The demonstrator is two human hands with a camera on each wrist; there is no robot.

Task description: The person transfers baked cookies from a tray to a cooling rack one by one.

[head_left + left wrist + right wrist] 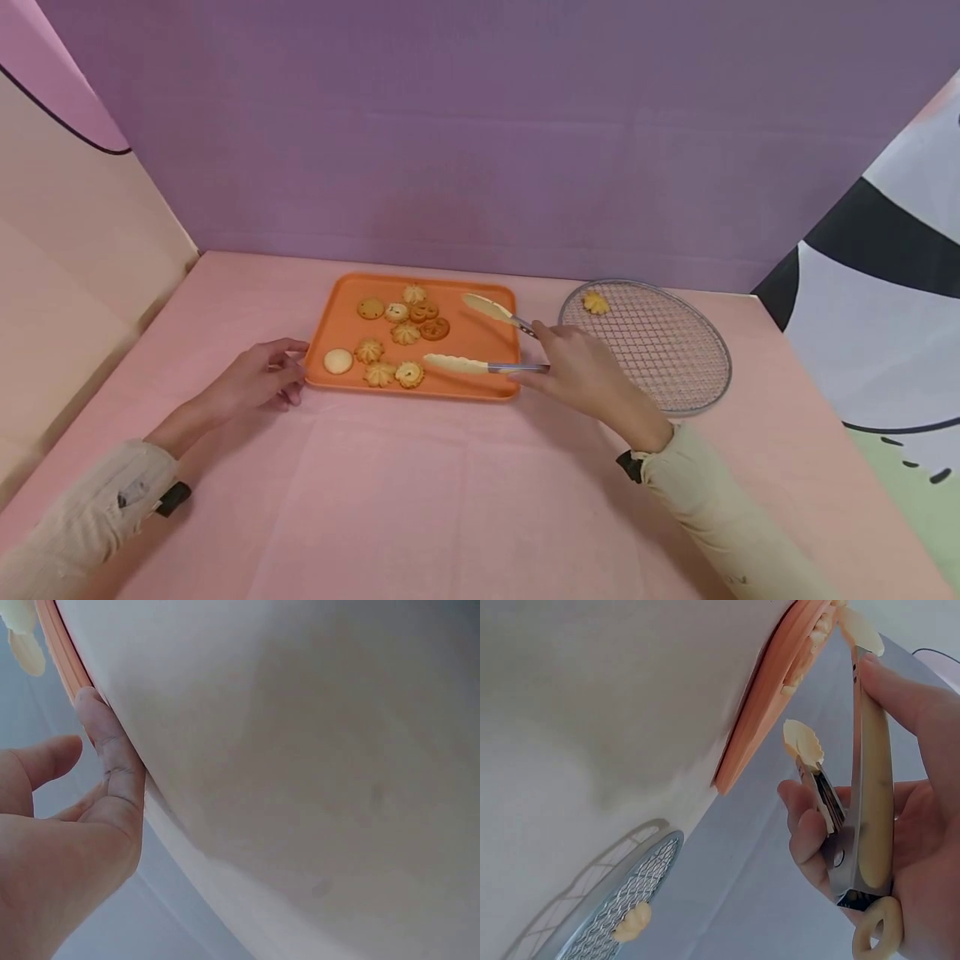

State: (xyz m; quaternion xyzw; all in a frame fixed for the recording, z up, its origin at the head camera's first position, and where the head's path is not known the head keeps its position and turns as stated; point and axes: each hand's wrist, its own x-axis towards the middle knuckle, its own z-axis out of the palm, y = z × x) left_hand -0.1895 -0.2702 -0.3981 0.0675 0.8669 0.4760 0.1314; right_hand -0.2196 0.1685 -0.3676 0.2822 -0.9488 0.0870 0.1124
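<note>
My right hand (577, 367) grips a pair of tongs (874, 787) with cream tips and metal arms. The tongs' arms are spread apart above the right part of an orange tray (480, 385), with nothing between the tips. Several cookies of different shapes lie on the tray, among them a plain round cookie (338, 361) and a brown pretzel-shaped cookie (435, 329). At the tray's left edge, my left hand (258, 375) touches the rim with its fingertips; in the left wrist view the index finger lies along the rim and the thumb is apart from it.
Right of the tray is a round wire rack (660, 346) with one flower-shaped cookie (596, 302) near its upper left edge. A purple backdrop (480, 150) rises behind the pink table surface (420, 500). Patterned panels flank the table on both sides.
</note>
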